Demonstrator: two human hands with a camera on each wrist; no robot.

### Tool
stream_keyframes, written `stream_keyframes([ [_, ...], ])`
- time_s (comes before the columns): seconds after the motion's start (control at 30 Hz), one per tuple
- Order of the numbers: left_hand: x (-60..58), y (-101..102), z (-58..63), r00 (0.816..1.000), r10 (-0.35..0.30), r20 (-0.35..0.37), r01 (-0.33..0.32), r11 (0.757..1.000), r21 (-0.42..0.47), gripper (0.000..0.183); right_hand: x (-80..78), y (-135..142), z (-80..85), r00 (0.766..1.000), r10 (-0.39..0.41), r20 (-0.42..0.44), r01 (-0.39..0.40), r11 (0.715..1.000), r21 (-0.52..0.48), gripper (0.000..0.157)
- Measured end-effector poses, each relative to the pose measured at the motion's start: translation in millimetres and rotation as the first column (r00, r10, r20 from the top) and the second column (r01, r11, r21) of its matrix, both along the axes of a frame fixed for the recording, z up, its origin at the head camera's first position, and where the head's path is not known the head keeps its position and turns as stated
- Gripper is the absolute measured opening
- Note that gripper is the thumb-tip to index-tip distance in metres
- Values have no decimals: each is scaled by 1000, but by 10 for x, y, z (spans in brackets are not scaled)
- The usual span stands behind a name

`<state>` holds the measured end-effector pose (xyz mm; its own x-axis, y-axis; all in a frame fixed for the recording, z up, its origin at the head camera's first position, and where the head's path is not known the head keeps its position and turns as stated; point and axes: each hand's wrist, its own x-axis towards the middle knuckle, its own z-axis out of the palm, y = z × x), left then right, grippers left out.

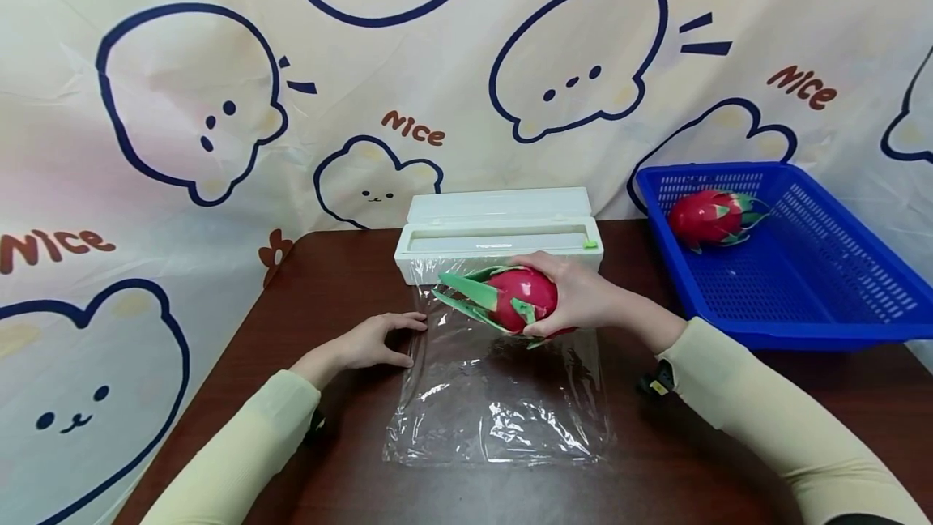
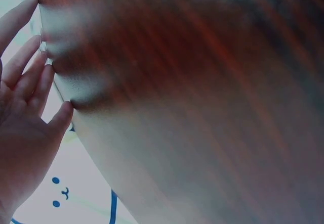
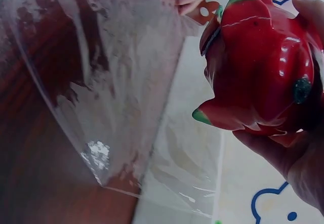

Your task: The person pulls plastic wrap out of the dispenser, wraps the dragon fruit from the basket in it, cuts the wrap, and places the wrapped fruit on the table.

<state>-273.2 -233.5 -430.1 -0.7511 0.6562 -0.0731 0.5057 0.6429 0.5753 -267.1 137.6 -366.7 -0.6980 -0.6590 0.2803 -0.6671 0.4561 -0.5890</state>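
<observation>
My right hand (image 1: 581, 292) grips a red dragon fruit (image 1: 521, 298) with green leaf tips, held over a sheet of clear cling film (image 1: 503, 395). In the right wrist view the glossy dragon fruit (image 3: 263, 67) sits between thumb and fingers. The film runs out from a white cling film dispenser (image 1: 503, 266) and lies across the table toward the front. My left hand (image 1: 368, 340) rests at the film's left edge, fingers relaxed and fingertips down on the tabletop. From the left wrist, that hand (image 2: 30, 97) shows spread fingers with nothing held.
A blue plastic basket (image 1: 794, 335) stands at the right, holding a second dragon fruit (image 1: 710, 219). The brown table (image 1: 328, 282) meets a cartoon-printed cloth (image 1: 452, 63) behind and at the left. A green slider (image 1: 590, 245) sits on the dispenser's right end.
</observation>
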Motion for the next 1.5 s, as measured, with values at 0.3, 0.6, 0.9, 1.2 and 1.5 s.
stream_keyframes([
  [0.3,-3,-9,-6,1000,-8,-3,8,1000,0,55,25,-102,-162,1000,7,25,-8,999,45,86],
  [0.6,4,-10,-11,1000,-5,-1,5,1000,-3,55,19,-133,-262,999,-7,-47,12,993,117,86],
  [0.9,1,0,-11,1000,-5,-4,5,1000,-6,55,-26,-141,-302,999,-3,-34,9,985,173,87],
  [1.2,-2,-2,-4,1000,-2,-6,2,1000,-7,55,-47,-190,-178,999,11,52,-24,963,270,96],
  [1.5,17,-4,-7,1000,9,13,-9,1000,-4,54,-43,-204,-173,1000,12,10,-15,949,314,98],
])
